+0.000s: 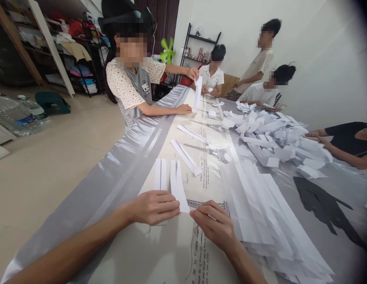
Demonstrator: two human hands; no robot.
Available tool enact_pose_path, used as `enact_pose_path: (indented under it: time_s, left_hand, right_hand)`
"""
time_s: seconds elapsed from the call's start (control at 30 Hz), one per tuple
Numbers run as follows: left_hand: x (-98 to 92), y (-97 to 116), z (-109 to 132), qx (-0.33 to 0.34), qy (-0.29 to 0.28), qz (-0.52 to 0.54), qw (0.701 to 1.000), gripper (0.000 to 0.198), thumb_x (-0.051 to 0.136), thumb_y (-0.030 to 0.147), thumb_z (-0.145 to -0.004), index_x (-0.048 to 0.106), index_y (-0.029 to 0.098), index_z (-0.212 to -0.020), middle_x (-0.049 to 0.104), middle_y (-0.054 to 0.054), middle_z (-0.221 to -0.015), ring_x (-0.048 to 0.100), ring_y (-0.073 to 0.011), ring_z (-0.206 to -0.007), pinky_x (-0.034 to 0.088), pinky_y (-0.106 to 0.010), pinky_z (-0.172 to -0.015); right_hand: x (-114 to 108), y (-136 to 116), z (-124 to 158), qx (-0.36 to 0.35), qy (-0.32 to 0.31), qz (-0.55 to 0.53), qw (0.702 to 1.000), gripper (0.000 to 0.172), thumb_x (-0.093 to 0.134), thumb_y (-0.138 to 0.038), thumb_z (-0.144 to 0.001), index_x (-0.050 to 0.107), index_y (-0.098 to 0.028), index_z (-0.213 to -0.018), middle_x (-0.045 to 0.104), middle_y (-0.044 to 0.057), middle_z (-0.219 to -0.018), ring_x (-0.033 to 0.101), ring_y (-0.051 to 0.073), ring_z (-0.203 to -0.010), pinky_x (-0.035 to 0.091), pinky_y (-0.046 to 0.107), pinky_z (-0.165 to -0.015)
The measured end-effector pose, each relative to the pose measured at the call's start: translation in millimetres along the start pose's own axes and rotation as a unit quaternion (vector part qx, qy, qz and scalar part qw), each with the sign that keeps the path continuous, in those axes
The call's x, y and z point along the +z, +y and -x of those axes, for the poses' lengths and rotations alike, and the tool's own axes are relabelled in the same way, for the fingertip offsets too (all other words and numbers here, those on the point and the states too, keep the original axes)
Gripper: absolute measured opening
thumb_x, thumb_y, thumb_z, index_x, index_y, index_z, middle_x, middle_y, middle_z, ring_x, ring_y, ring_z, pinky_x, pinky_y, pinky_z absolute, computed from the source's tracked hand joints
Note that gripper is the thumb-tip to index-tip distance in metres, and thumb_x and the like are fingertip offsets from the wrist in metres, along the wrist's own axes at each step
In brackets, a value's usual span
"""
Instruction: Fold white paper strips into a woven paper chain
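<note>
My left hand [155,207] lies on the table with its fingers curled together, pressing on the near end of a folded white paper strip [176,184]. My right hand [214,224] is closed in a pinch at the same end of that strip, fingertips almost touching the left hand. A second folded white strip [160,175] lies just left of it, partly under my left hand. Both rest on a tablecloth [207,252] printed with Eiffel towers.
A fanned stack of long paper strips [260,221] lies right of my hands, and a heap of folded papers [272,136] sits farther back. More folded strips [186,157] lie ahead. Several other people sit or stand round the table; one at the left holds up a strip [197,92].
</note>
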State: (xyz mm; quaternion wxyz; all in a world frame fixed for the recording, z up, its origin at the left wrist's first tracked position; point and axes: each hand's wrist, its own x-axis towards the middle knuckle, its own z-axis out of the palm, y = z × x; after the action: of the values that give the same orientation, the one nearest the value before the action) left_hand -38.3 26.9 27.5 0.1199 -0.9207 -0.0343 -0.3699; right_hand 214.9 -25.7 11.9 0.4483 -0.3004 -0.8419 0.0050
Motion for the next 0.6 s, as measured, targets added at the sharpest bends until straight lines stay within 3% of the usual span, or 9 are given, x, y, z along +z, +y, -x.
enact_pose_path:
  time_s: [0.4,0.6]
  left_hand:
    - [2.9,1.9,3.1,-0.021,0.012,0.002,1.000,0.010,0.067,0.004,-0.091,0.065,0.014,-0.089,0.070,-0.004,-0.086,0.064,-0.0137,-0.072,0.051,-0.026,-0.059]
    - [6.5,-5.5,10.0,-0.060,-0.046,0.009,0.997,0.011,0.060,0.005,-0.096,0.063,0.012,-0.103,0.072,-0.010,-0.099,0.067,-0.0183,-0.087,0.055,-0.031,-0.074]
  right_hand:
    - [0.1,8.1,4.8,0.014,-0.001,0.001,1.000,0.024,0.062,0.001,-0.089,0.069,-0.022,-0.094,0.067,0.002,-0.075,0.058,0.014,-0.065,0.050,0.028,-0.055]
    - [0.2,3.2,5.5,0.019,-0.009,0.002,1.000,0.025,0.060,0.001,-0.091,0.068,-0.022,-0.095,0.067,0.003,-0.078,0.057,0.013,-0.063,0.048,0.027,-0.056]
